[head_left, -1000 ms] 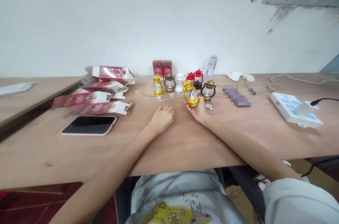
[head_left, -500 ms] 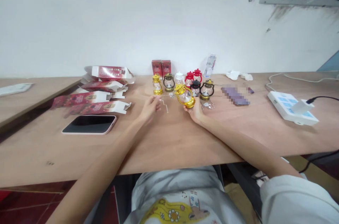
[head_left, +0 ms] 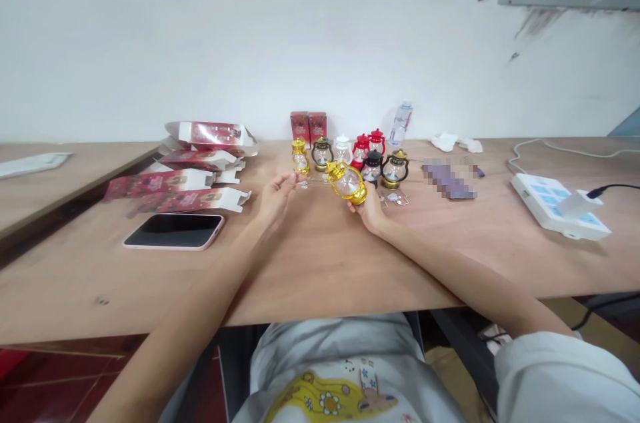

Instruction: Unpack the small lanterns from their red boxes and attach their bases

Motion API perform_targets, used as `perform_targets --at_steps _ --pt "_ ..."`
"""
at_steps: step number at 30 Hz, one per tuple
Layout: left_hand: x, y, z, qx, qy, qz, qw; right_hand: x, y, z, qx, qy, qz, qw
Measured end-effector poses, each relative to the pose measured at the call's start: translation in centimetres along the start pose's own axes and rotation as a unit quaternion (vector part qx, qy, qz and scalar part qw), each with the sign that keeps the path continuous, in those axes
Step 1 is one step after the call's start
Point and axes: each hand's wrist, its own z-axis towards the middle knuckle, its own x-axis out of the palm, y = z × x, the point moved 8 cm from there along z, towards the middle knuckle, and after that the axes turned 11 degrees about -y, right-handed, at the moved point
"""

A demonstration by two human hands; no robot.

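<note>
My right hand (head_left: pixel 367 208) grips a small gold lantern (head_left: pixel 346 182) by its base, its top tilted to the left. My left hand (head_left: pixel 279 196) is closed in a pinch on a thin bent wire (head_left: pixel 316 182), which stretches toward the lantern's top; whether the two touch I cannot tell. Behind the hands stand another gold lantern (head_left: pixel 300 158), a bronze lantern (head_left: pixel 322 154), a white lantern (head_left: pixel 343 150), red lanterns (head_left: pixel 361 151), a black lantern (head_left: pixel 373 166) and a dark lantern with a gold top (head_left: pixel 395 171). Small wire pieces (head_left: pixel 397 198) lie right of my right hand.
Flattened red cartons (head_left: pixel 185 200) are piled at the left, behind a phone (head_left: pixel 174 231). Two red boxes (head_left: pixel 309 128) and a clear bottle (head_left: pixel 401 123) stand by the wall. On the right are crumpled tissues (head_left: pixel 456 142), a purple packet (head_left: pixel 449 182) and a white power strip (head_left: pixel 560 206).
The wire in my left hand has swung from hanging down to pointing right toward the held lantern. The lantern has tipped further to the left.
</note>
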Motion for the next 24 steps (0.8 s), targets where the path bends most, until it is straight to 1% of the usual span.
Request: perform_targets --at_steps 2,6,11,13,20,24 --pt "0.18 -0.22 -0.2 0.007 0.008 0.002 1.0 0.09 0.02 0.02 -0.003 0.008 -0.001 1.0" --pt "0.71 -0.34 -0.55 0.007 0.038 0.008 0.999 -0.11 -0.08 0.08 0.005 -0.002 -0.003 1.0" --pt "0.99 -0.85 -0.5 0.06 0.07 0.034 0.995 -0.08 -0.03 -0.09 0.007 -0.006 -0.001 1.0" --pt "0.91 -0.83 -0.36 0.068 0.074 0.038 0.994 -0.05 0.04 -0.19 0.007 -0.007 0.0 1.0" --pt "0.51 -0.5 -0.19 0.016 0.056 -0.018 0.998 -0.1 -0.03 -0.15 0.009 -0.014 -0.003 1.0" --pt "0.81 -0.22 -0.43 -0.05 0.059 -0.073 0.994 -0.18 -0.33 0.22 -0.011 -0.005 -0.013 1.0"
